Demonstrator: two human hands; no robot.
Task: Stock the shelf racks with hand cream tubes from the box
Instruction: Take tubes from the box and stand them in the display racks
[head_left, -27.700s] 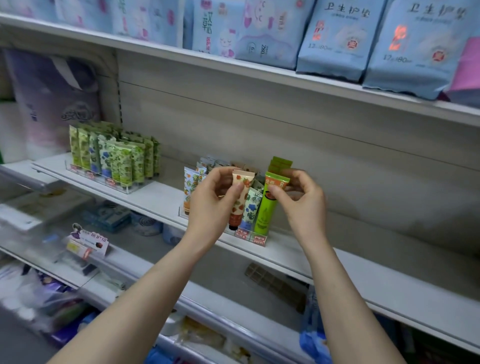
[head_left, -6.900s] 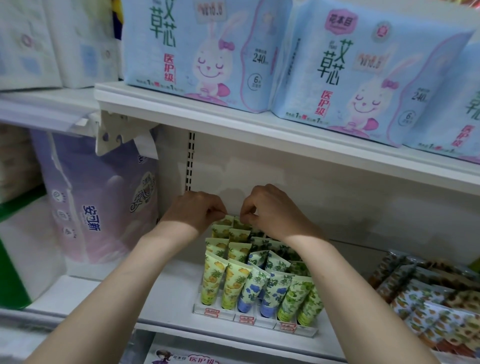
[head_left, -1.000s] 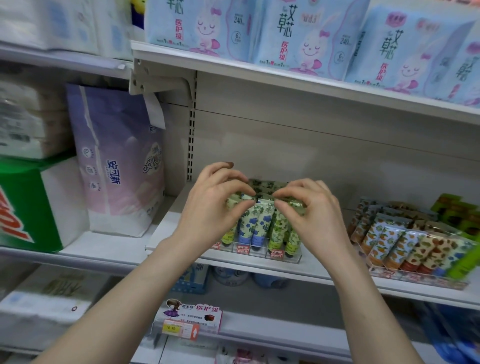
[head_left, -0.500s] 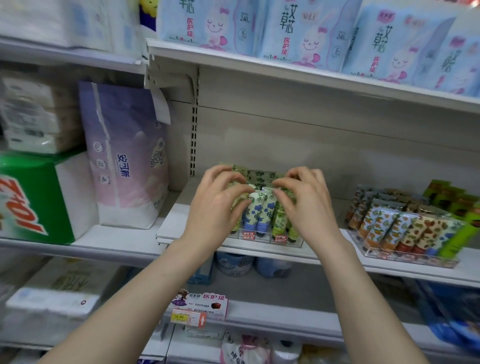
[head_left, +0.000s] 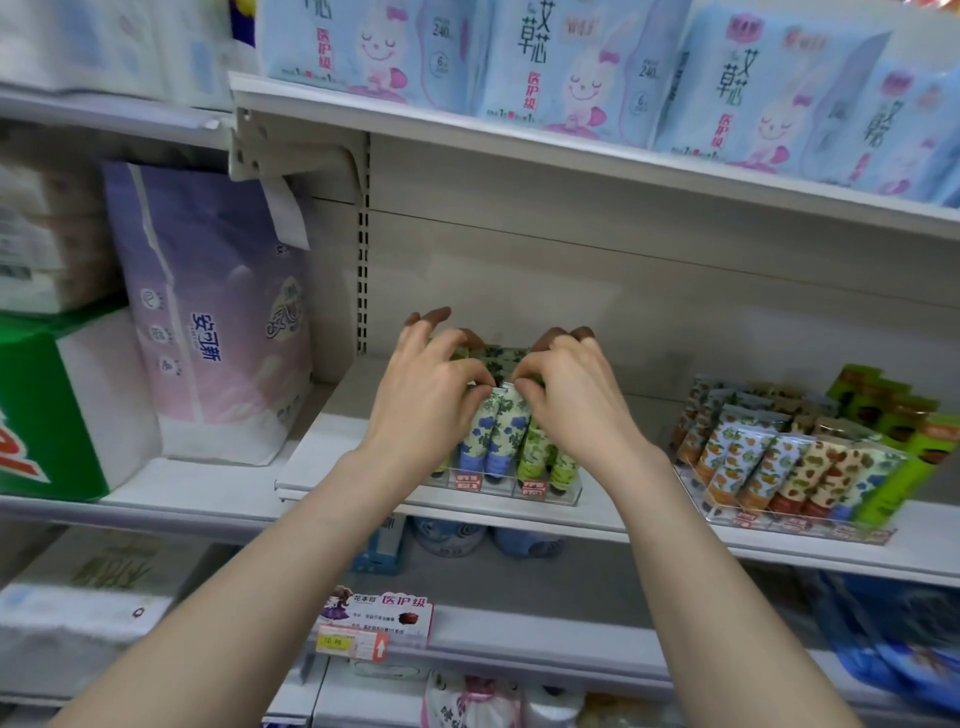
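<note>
A clear rack (head_left: 553, 500) on the middle shelf holds rows of upright floral hand cream tubes (head_left: 496, 431), blue-flowered ones in front and green ones beside them. My left hand (head_left: 431, 397) and my right hand (head_left: 574, 402) lie over the tops of these tubes, fingers curled across the back rows and thumbs pinching the crimped tops of the front tubes. The hands hide most of the rows. A second clear rack (head_left: 800, 526) to the right holds orange, brown and green tubes (head_left: 779, 460). No box is in view.
The shelf board (head_left: 322, 467) runs left to a purple tissue pack (head_left: 218, 312) and a green-and-white pack (head_left: 57, 405). The upper shelf (head_left: 571, 156) carries blue sanitary pad packs. A price card (head_left: 376, 618) hangs on the lower shelf edge.
Both hands have stayed on the left rack's tubes, sliding a little further back over the rows and closer together. The view has shifted slightly.
</note>
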